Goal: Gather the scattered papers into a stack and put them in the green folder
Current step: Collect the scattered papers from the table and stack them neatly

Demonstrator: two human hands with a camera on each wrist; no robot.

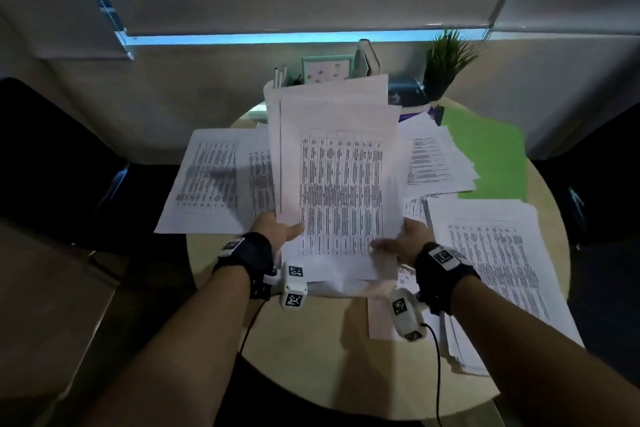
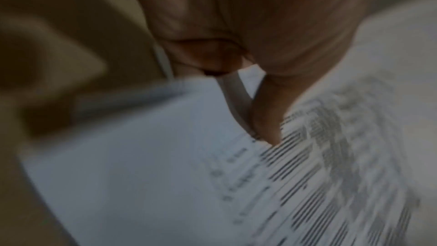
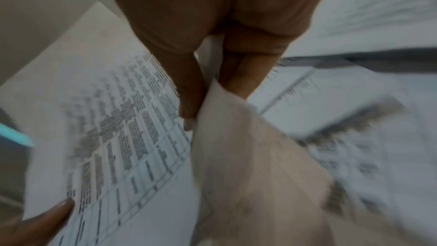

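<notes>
From the head view, a loose bundle of white printed paper sheets is being held upright above the round beige wooden table by the left hand and the right hand, each pinching a lower corner. More printed sheets are lying scattered left and right, overhanging the table's rim. The flat green folder is lying far right, partly covered. Bare tabletop is left nearest the person.

From the left wrist, the thumb is being pressed on the sheets.

From the right wrist, the fingers are being closed around a page edge.
</notes>
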